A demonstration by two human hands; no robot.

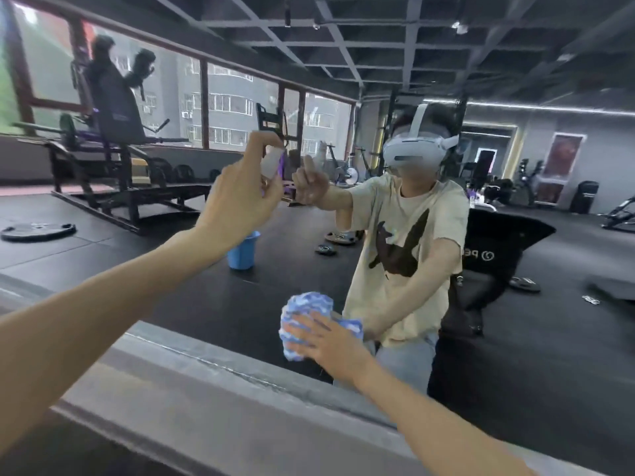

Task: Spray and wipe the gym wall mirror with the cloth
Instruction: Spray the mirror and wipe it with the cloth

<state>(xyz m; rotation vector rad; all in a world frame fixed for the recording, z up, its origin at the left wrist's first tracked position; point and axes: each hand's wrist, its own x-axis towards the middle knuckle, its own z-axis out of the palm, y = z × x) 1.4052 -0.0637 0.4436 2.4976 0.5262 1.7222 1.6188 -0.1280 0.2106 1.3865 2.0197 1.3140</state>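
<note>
The gym wall mirror (220,290) fills the view ahead, above a grey ledge. My left hand (240,194) is raised close to the glass and grips a small white spray bottle (271,164) with a purple part. Lower down, my right hand (330,341) presses a crumpled blue-and-white cloth (305,316) flat against the mirror with straight, spread fingers. The glass reflects me in a beige T-shirt with both arms out.
A grey ledge (213,383) runs along the mirror's bottom edge. The reflection holds a blue bucket (242,252) on the dark floor, weight plates (37,230), a black weight machine (113,173) at left, windows, and exercise bikes at right.
</note>
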